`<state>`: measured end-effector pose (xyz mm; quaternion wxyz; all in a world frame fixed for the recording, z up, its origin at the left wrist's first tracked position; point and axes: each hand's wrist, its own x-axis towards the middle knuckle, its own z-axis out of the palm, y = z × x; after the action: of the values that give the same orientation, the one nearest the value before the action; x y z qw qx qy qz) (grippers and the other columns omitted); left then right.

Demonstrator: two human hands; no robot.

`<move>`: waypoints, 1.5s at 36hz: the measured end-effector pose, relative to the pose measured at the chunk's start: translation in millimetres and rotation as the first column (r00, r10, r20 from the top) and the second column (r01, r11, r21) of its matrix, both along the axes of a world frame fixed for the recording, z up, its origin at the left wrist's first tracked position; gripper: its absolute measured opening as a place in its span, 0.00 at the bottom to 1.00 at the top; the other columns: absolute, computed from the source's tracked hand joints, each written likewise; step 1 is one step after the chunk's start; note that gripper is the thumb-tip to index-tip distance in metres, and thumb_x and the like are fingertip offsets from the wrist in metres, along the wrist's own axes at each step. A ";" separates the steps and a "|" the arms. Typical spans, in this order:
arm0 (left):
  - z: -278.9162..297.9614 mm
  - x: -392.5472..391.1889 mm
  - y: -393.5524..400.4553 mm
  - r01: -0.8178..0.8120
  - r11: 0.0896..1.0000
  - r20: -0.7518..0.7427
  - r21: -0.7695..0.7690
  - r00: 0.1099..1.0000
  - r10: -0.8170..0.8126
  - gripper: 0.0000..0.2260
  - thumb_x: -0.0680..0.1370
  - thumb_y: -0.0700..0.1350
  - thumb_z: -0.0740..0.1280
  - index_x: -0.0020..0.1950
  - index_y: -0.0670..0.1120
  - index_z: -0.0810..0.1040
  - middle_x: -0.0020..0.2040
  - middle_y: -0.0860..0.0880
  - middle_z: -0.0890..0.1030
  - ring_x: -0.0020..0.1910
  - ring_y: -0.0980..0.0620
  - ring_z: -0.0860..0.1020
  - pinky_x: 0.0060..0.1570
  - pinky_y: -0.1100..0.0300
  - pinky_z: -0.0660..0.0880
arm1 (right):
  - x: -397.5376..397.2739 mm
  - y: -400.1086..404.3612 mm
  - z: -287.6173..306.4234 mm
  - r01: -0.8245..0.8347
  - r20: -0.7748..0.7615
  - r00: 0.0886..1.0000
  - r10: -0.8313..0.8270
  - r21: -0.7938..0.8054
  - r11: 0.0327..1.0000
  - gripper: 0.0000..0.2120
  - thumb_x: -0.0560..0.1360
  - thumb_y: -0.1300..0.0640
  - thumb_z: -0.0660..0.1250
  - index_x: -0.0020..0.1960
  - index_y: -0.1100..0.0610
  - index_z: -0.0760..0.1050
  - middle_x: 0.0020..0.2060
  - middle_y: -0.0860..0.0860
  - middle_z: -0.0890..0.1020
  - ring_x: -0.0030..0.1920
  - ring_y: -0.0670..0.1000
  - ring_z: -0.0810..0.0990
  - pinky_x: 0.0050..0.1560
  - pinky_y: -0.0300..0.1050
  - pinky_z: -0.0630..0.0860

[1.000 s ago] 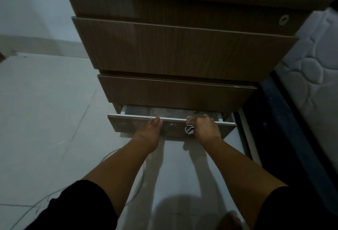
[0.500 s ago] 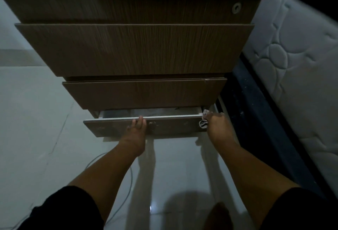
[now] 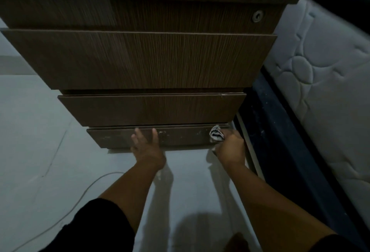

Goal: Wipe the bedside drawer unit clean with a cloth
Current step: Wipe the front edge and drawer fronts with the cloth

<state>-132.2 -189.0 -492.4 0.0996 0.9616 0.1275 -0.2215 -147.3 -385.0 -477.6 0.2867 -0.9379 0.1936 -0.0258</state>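
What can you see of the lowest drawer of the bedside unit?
The lowest drawer has a flat, dark brown, wood-look front with pale specks. It appears pushed in, or nearly so, just above the pale floor. The left hand presses on its middle with straight fingers; the right hand holds a striped cloth at its right end.

Bedside drawer unit [image 3: 152,59]: dark wood-grain, four stacked fronts, round lock at 1 o'clock; bottom drawer [image 3: 180,137] scuffed with pale marks; cloth [image 3: 216,133]: black-and-white striped, bunched against that drawer's 3 o'clock end.
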 end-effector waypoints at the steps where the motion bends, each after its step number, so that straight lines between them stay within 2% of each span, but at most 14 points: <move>1: 0.7 1.0 -2.0 -0.044 0.999 -0.024 -0.022 0.999 0.043 0.41 0.78 0.44 0.64 0.77 0.55 0.36 0.75 0.37 0.30 0.76 0.37 0.35 0.75 0.43 0.48 | 1.9 3.7 0.8 0.026 0.013 1.000 -0.026 0.034 0.999 0.20 0.70 0.72 0.64 0.60 0.60 0.77 0.58 0.58 0.76 0.51 0.56 0.79 0.54 0.41 0.76; 3: 2.6 3.4 -4.3 -0.092 0.993 -0.074 -0.071 0.993 0.087 0.41 0.78 0.43 0.64 0.77 0.57 0.36 0.75 0.37 0.31 0.76 0.36 0.35 0.74 0.42 0.48 | 5.9 9.3 0.4 0.079 0.023 0.996 -0.082 0.092 0.993 0.17 0.70 0.72 0.61 0.56 0.64 0.79 0.55 0.60 0.78 0.49 0.58 0.80 0.52 0.42 0.78; 7: 3.9 12.0 2.5 -0.029 0.990 -0.125 -0.135 0.992 0.012 0.41 0.78 0.45 0.64 0.77 0.56 0.35 0.76 0.40 0.32 0.76 0.39 0.36 0.74 0.40 0.50 | 9.6 19.7 7.7 0.127 -0.041 0.992 -0.122 0.170 0.977 0.14 0.72 0.70 0.62 0.56 0.66 0.77 0.55 0.61 0.79 0.48 0.56 0.79 0.39 0.30 0.70; 11: 9.3 14.5 20.6 0.080 0.988 -0.133 -0.135 0.986 -0.098 0.39 0.79 0.47 0.62 0.77 0.55 0.35 0.78 0.43 0.38 0.77 0.40 0.38 0.75 0.40 0.50 | 10.2 37.0 19.0 0.174 -0.134 0.981 -0.138 0.317 0.932 0.14 0.73 0.67 0.64 0.58 0.64 0.76 0.55 0.61 0.80 0.56 0.59 0.78 0.52 0.43 0.74; 14: 19.0 14.1 47.9 0.167 0.981 -0.103 -0.094 0.979 -0.177 0.38 0.79 0.48 0.62 0.78 0.54 0.37 0.79 0.46 0.43 0.78 0.42 0.41 0.75 0.40 0.51 | 8.7 56.6 21.9 0.217 -0.203 0.971 -0.126 0.527 0.822 0.18 0.74 0.67 0.64 0.63 0.62 0.73 0.59 0.60 0.79 0.59 0.60 0.77 0.59 0.48 0.73; 20: 49.1 15.0 118.7 0.293 0.955 -0.078 0.045 0.954 -0.290 0.32 0.81 0.49 0.58 0.79 0.45 0.45 0.79 0.47 0.49 0.78 0.43 0.48 0.75 0.46 0.55 | 8.3 109.9 17.6 0.202 -0.327 0.944 0.038 0.666 0.718 0.10 0.75 0.60 0.67 0.55 0.61 0.76 0.52 0.61 0.82 0.53 0.62 0.81 0.51 0.52 0.77; 23: 56.0 15.1 149.8 0.248 0.967 -0.062 0.061 0.968 -0.244 0.32 0.81 0.50 0.58 0.79 0.41 0.47 0.79 0.43 0.53 0.77 0.43 0.54 0.75 0.53 0.56 | 16.7 141.9 8.0 0.141 -0.356 0.923 0.147 0.668 0.731 0.17 0.72 0.54 0.71 0.56 0.63 0.77 0.51 0.60 0.82 0.52 0.61 0.81 0.58 0.59 0.77; 28: 60.2 7.5 174.0 0.135 0.990 0.015 0.046 0.991 -0.135 0.27 0.82 0.45 0.57 0.78 0.40 0.52 0.75 0.39 0.61 0.73 0.41 0.63 0.70 0.57 0.61 | 27.0 201.5 -14.1 0.105 -0.378 0.887 0.266 0.726 0.680 0.31 0.61 0.46 0.74 0.60 0.61 0.75 0.52 0.59 0.83 0.50 0.60 0.82 0.56 0.59 0.78; 32: 57.1 6.4 179.2 0.085 0.996 0.082 -0.042 0.993 -0.081 0.23 0.82 0.42 0.56 0.76 0.39 0.58 0.75 0.39 0.62 0.72 0.41 0.65 0.70 0.57 0.61 | 23.6 238.8 -18.8 0.228 -0.376 0.896 0.236 0.846 0.481 0.22 0.70 0.56 0.72 0.61 0.63 0.74 0.56 0.59 0.81 0.52 0.59 0.81 0.55 0.58 0.78; 37: 42.8 10.1 190.4 0.011 0.991 0.184 -0.135 0.983 0.014 0.25 0.78 0.37 0.61 0.76 0.42 0.62 0.74 0.41 0.65 0.71 0.42 0.67 0.68 0.60 0.64 | 15.5 276.7 -33.2 0.459 -0.463 0.885 0.055 0.886 0.064 0.17 0.74 0.64 0.68 0.62 0.64 0.74 0.57 0.60 0.81 0.51 0.59 0.81 0.51 0.55 0.78; 42: 24.9 14.0 203.4 -0.018 0.977 0.292 -0.213 0.953 0.081 0.24 0.76 0.34 0.63 0.73 0.44 0.69 0.72 0.43 0.69 0.69 0.45 0.71 0.68 0.63 0.64 | 9.0 309.4 -45.3 0.457 -0.484 0.871 -0.079 0.859 -0.230 0.19 0.71 0.72 0.68 0.62 0.66 0.74 0.57 0.62 0.80 0.56 0.61 0.79 0.52 0.54 0.77; 45: 13.9 14.1 211.1 0.078 0.973 0.360 -0.217 0.933 0.006 0.21 0.76 0.37 0.65 0.69 0.45 0.73 0.67 0.40 0.75 0.66 0.43 0.74 0.66 0.60 0.66 | 22.9 326.5 -46.7 0.395 -0.455 0.878 -0.149 0.864 -0.312 0.20 0.72 0.72 0.67 0.63 0.66 0.73 0.59 0.62 0.79 0.54 0.60 0.79 0.50 0.52 0.78; 50: -8.3 18.6 220.3 0.175 0.960 0.475 -0.220 0.878 -0.051 0.25 0.72 0.36 0.70 0.68 0.49 0.75 0.68 0.44 0.76 0.72 0.44 0.67 0.69 0.56 0.66 | 51.4 344.9 -49.8 0.400 -0.471 0.863 -0.183 0.858 -0.322 0.17 0.73 0.66 0.69 0.60 0.66 0.74 0.58 0.62 0.79 0.57 0.61 0.79 0.56 0.55 0.77; 54: -9.8 14.9 226.4 0.354 0.931 0.647 -0.093 0.732 -0.214 0.22 0.62 0.30 0.76 0.56 0.36 0.82 0.52 0.38 0.84 0.57 0.32 0.79 0.55 0.42 0.76 | 51.3 355.3 -63.6 0.460 -0.516 0.835 -0.189 0.844 -0.276 0.17 0.72 0.64 0.70 0.60 0.65 0.73 0.57 0.60 0.79 0.57 0.61 0.79 0.57 0.56 0.76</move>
<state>-117.3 37.4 -502.2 0.2019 0.9718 -0.0862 0.0863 -96.0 -29.7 -541.2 0.8502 -0.2925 0.4161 0.1362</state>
